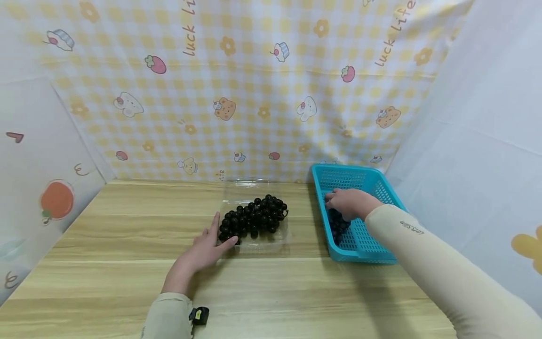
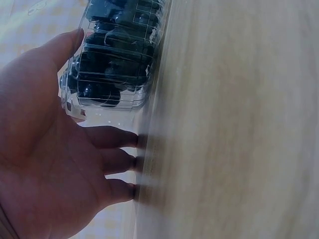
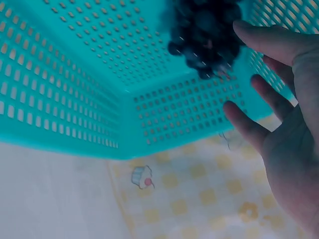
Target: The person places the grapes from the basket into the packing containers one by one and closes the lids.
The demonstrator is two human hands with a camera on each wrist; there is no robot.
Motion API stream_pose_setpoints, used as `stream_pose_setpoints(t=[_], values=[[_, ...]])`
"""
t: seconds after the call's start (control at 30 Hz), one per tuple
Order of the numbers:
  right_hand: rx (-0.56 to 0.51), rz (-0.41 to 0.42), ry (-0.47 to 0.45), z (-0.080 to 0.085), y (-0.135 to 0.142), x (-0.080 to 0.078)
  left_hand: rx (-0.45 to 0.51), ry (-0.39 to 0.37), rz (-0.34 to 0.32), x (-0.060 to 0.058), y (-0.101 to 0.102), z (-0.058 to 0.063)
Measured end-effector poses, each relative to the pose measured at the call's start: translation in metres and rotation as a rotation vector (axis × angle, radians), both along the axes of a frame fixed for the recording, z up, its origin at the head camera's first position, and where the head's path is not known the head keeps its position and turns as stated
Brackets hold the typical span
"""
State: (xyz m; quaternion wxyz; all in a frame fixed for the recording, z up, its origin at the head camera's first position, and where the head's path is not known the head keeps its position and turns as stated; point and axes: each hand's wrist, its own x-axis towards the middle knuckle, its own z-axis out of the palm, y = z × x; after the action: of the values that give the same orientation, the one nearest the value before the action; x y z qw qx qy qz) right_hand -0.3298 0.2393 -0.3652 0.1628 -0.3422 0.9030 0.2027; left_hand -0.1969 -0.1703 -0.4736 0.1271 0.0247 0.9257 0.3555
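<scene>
Left hand at the near left corner of a clear plastic container, fingers spread apart, not clamped on anything; thumb along the near edge, index finger along the left side. Left wrist view: thumb against the container's edge, three other fingers straight, their tips at the wood-grain table. One bunch of dark grapes lies inside the container, slanting from near left to far right, a bit of stem showing at its right end. Clear plastic also extends beyond the container's far side. Right hand is inside a blue perforated basket, which sits on the table to the right of the container, well apart from it. Second bunch lies in the basket along its left wall, partly under this hand. Right wrist view: thumb tip at the edge of that bunch, contact uncertain; the other visible fingers extended and apart, not wrapped round it. Pale sleeves on both arms, the right sleeve with lettering; small black device beside the left cuff. Yellow-checked cloth with cartoon prints hangs behind the table
</scene>
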Motion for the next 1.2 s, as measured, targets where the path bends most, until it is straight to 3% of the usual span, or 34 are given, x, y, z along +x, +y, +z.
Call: stream_pose_setpoints(t=[0.23,0.43,0.77,0.97,1.2], values=[[0.061,0.068,0.098,-0.017,0.008,0.002,-0.002,-0.002,0.001,0.0,0.0,-0.001],[0.085,0.119,0.125,-0.028,0.013,-0.001,0.003,-0.013,0.001,-0.001,-0.001,-0.001],[0.074,0.146,0.05,-0.045,0.021,-0.002,0.003,-0.02,-0.005,-0.003,0.0,0.002],[0.043,0.178,0.079,-0.05,0.018,-0.005,0.0,-0.018,-0.002,-0.002,0.0,0.002],[0.063,0.128,0.043,-0.049,0.013,-0.008,0.003,-0.013,0.001,0.0,-0.001,-0.001]])
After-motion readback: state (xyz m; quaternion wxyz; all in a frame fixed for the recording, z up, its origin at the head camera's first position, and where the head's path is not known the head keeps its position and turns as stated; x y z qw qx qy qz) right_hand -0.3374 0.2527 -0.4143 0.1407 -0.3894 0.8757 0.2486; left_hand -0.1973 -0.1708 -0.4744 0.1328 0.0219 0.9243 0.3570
